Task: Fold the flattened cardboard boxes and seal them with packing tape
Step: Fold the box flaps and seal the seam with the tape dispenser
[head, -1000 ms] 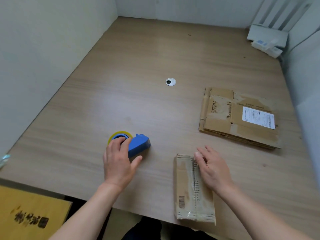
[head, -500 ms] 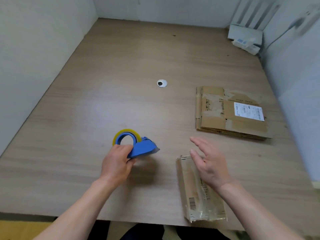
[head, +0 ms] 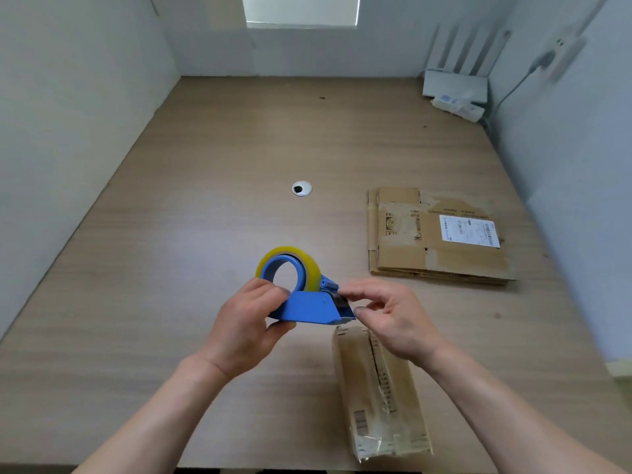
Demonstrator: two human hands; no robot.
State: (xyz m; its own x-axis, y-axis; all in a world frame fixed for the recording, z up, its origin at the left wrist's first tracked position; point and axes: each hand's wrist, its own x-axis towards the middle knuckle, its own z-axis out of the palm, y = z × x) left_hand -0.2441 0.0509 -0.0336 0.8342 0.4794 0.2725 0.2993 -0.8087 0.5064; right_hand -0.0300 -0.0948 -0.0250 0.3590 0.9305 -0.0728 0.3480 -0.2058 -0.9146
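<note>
My left hand (head: 244, 328) grips a blue tape dispenser (head: 309, 307) with a yellowish roll of packing tape (head: 290, 265), raised above the table. My right hand (head: 390, 318) is at the dispenser's cutter end, thumb and forefinger pinching the tape there. A small folded cardboard box (head: 379, 395) lies on the table below my right hand, near the front edge. A stack of flattened cardboard boxes (head: 434, 234) with a white label lies further back on the right.
The wooden table (head: 171, 268) has a round cable grommet (head: 302, 188) in its middle. White walls close in on the left, back and right. A white router and a power strip (head: 456, 104) sit in the far right corner.
My left hand lifted the tape dispenser off the table and brought it toward the middle. My right hand left the small box and rose to the dispenser's cutter end.
</note>
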